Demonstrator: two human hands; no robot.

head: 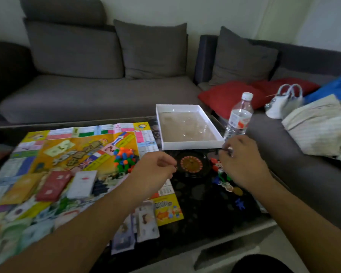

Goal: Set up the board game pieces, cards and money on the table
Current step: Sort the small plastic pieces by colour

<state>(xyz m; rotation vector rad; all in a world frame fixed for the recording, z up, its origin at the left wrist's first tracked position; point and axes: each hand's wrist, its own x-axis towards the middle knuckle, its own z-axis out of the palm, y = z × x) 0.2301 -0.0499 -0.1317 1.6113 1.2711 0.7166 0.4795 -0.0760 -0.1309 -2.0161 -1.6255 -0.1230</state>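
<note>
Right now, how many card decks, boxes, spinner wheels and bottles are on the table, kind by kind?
Card decks: 3, the yellow deck, red deck and white deck, all on the game board
White box: 1
Spinner wheel: 1
Water bottle: 1
Total: 6

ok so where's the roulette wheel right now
In the head view, the roulette wheel sits on the dark table between both hands, just right of the game board, below the white box.
</note>
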